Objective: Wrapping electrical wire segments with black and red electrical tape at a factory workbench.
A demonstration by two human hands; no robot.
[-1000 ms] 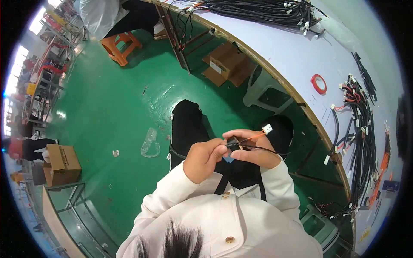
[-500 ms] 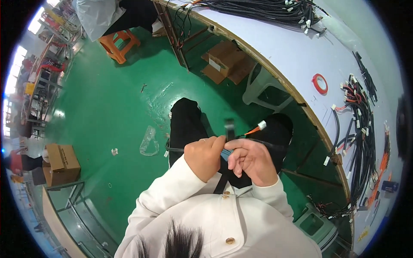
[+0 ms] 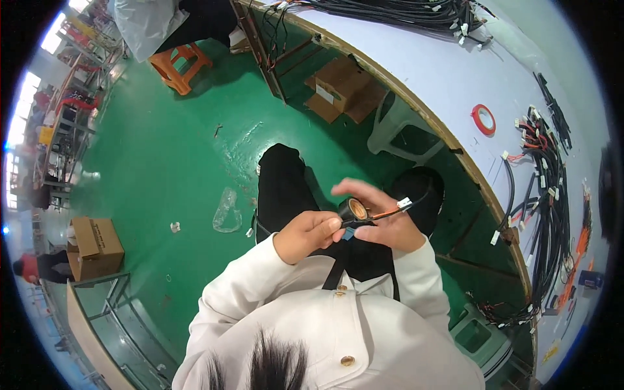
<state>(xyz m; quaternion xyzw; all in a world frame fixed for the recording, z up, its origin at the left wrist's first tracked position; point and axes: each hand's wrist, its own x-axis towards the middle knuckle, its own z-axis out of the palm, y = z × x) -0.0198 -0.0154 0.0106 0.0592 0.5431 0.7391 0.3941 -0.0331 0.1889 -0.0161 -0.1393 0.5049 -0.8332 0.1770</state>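
Over my lap, my left hand [image 3: 307,235] is closed, thumb and fingers pinching a black cable [image 3: 262,227]. A roll of black tape [image 3: 355,208] with a tan core sits just beyond its fingertips, against the cable. My right hand [image 3: 393,226] is beside the roll, thumb and forefinger spread apart around it without a visible grip. Orange wires [image 3: 387,213] ending in a white connector [image 3: 404,203] pass over the right hand. Between the hands shows a small blue piece [image 3: 349,233], partly covered by fingers.
Along the right runs a white-topped table [image 3: 448,97] with black cable bundles [image 3: 546,214] and a red tape roll [image 3: 483,120]. Beneath it are a cardboard box [image 3: 341,88] and a pale stool [image 3: 403,133]. An orange stool [image 3: 179,68] and another box [image 3: 96,247] stand left.
My right hand has opened from curled fingers to a spread thumb and forefinger. The black tape roll has turned its core into view, and the white connector has shifted slightly right and down.
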